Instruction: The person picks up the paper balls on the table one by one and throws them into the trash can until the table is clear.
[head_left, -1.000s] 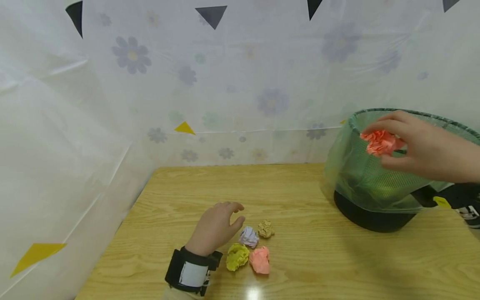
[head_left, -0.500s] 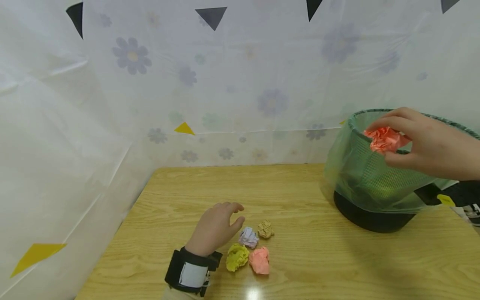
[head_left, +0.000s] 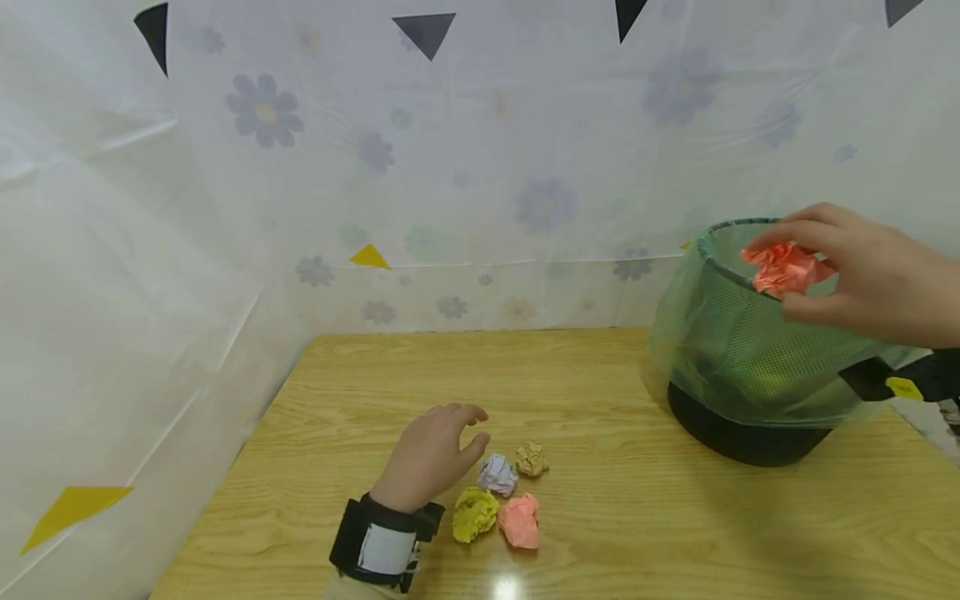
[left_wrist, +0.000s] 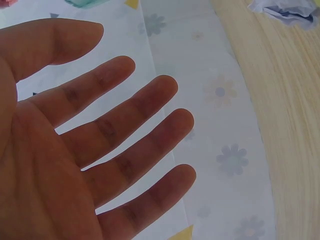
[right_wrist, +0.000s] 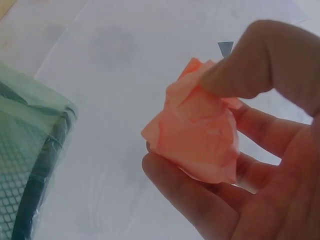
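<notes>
A crumpled ball of orange-pink paper [head_left: 786,268] is pinched between the thumb and fingers of my right hand [head_left: 862,265], held at the rim of a mesh wastebasket [head_left: 738,325] lined with a green bag. In the right wrist view the thumb presses on the paper ball [right_wrist: 195,130] from above. My left hand [head_left: 427,457] holds nothing, its fingers relaxed, as the left wrist view of the hand [left_wrist: 95,130] confirms. Close by it on the table lie a white paper ball [head_left: 497,475], a tan one [head_left: 532,458], a yellow one [head_left: 475,514] and a pink one [head_left: 520,521].
The wooden table [head_left: 600,392] meets a flower-patterned sheet [head_left: 465,167] at the back and left. At the right the wastebasket's black base [head_left: 750,433] stands on the tabletop. Something yellowish shows faintly through the mesh.
My right hand has moved slightly up and to the right with the orange-pink paper ball, from in front of the basket's side to its rim. The left hand stays in place.
</notes>
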